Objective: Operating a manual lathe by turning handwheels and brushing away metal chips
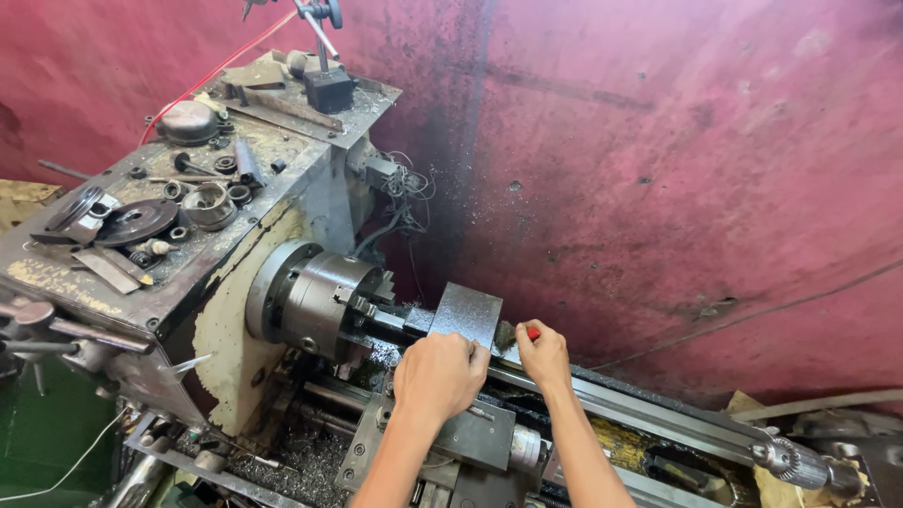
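Observation:
A worn metal lathe fills the view, its steel chuck [315, 299] gripping a dark workpiece [388, 324]. A grey metal block on the tool post [466, 314] stands just right of the chuck. My left hand [438, 374] rests closed over the carriage just below that block, fingers curled against its lower edge. My right hand [543, 355] is at the block's right side, pinching a small red-handled tool [532, 333] whose tip is hidden behind the block.
The headstock top [179, 202] holds discs, rings, sockets and loose parts. A red wall [677, 169] stands close behind the bed. A drill chuck on the tailstock [800, 463] sits at the lower right. Metal chips [301, 459] lie under the chuck.

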